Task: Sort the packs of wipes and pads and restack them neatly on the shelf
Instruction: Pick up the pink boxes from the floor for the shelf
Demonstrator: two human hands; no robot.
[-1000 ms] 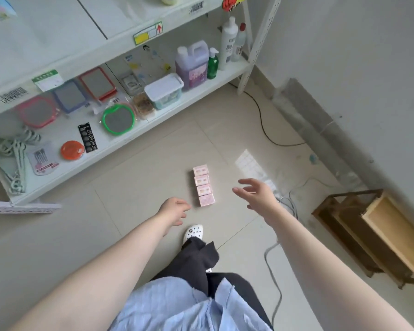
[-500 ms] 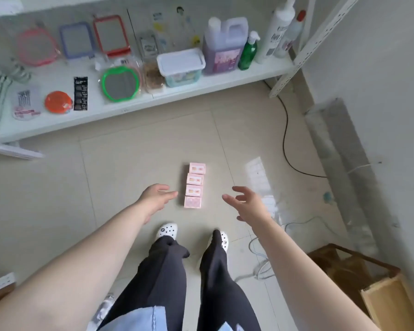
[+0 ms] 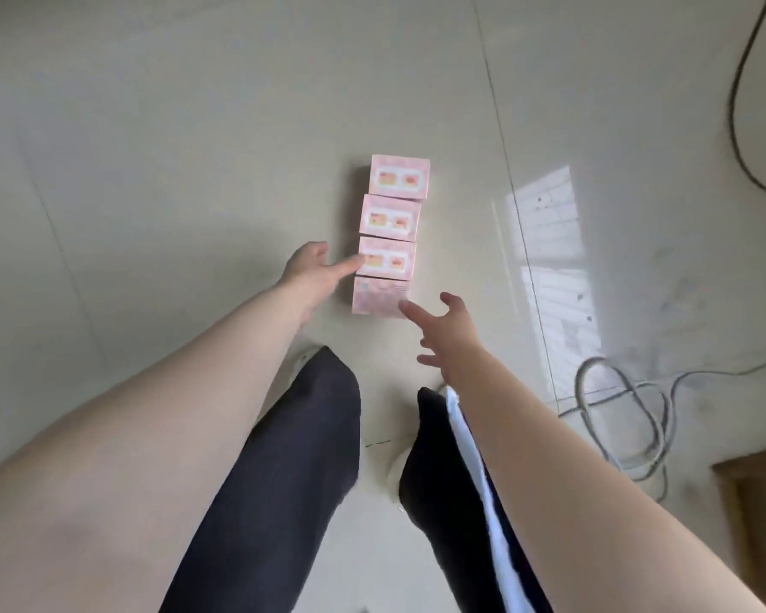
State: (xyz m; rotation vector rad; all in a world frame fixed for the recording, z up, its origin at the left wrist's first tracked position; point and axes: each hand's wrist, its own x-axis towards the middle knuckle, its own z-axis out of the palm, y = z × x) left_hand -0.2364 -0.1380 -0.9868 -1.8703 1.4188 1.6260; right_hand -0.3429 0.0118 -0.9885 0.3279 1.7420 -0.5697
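Several pink packs lie in a single row on the tiled floor, running away from me. The farthest pack point(image 3: 400, 176) and the two behind it show printed faces; the nearest pack point(image 3: 379, 297) shows a plain pink side. My left hand point(image 3: 312, 268) reaches in from the left, its straight fingertips touching the left edge of the third pack point(image 3: 390, 257). My right hand point(image 3: 445, 324) comes from the lower right with fingers spread, its fingertip at the right corner of the nearest pack. Neither hand grips anything.
My legs in dark trousers stand just behind the row. A grey cable point(image 3: 624, 413) lies coiled on the floor at the right, a black cable point(image 3: 737, 126) runs at the upper right, and a wooden crate corner point(image 3: 761, 515) sits at the right edge.
The view has dropped toward the floor, so the shelf has left the frame. Both hands moved forward and down to the row; the left now touches a pack and the right reaches the nearest one.
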